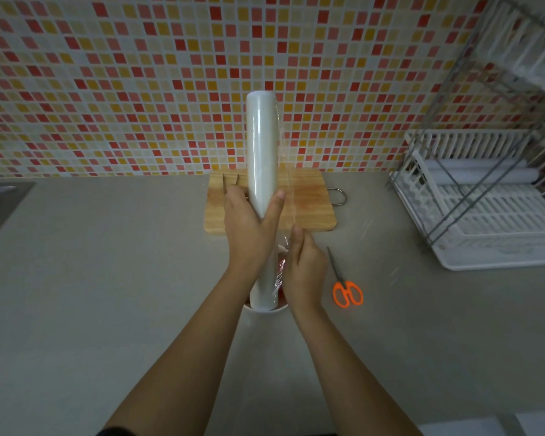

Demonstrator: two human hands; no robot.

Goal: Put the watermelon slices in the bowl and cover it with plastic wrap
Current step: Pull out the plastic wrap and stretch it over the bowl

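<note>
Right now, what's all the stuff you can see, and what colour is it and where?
bowl: one, white, centre, mostly hidden
watermelon: count unclear, red, inside the bowl
plastic wrap roll: one, white, upright above the bowl
loose film: one sheet, clear, off the roll's right side
cutting board: one, wooden, behind the bowl
scissors: one pair, orange handles, right of the bowl
dish rack: one, white, far right
left hand: one, grips the roll
right hand: one, pinches the loose film

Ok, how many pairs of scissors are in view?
1: orange-handled scissors lie on the counter, just right of the right hand. None visible elsewhere, though the dish rack could hide more.
</note>
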